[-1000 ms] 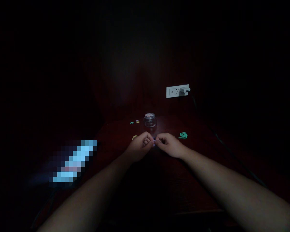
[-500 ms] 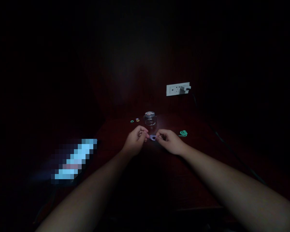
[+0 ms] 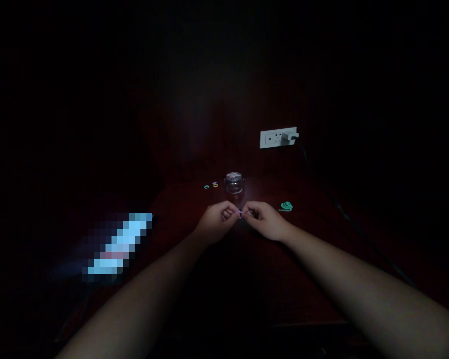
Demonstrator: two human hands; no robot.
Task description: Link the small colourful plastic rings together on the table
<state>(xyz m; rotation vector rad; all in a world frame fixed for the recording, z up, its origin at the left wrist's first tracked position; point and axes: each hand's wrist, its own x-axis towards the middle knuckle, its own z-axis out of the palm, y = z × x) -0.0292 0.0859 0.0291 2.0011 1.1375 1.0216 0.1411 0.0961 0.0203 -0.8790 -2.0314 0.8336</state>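
Observation:
Close together over the dark red table, my left hand and my right hand pinch a thin purple looped cord between their fingertips. Fingers cover most of it, so only a short piece shows. Just behind the hands stands a clear lidded jar. To the right of my right hand lies a green coiled cord.
Left of the jar lie a small green ring and a yellow ring with something purple against it. A bright blurred screen is at left. On the wall, a socket holds a plug with a dark cable.
My left hand has moved right, and its fingertips now meet those of my right hand. The purple loop, plainly visible before, is now mostly covered. The view has shifted slightly.

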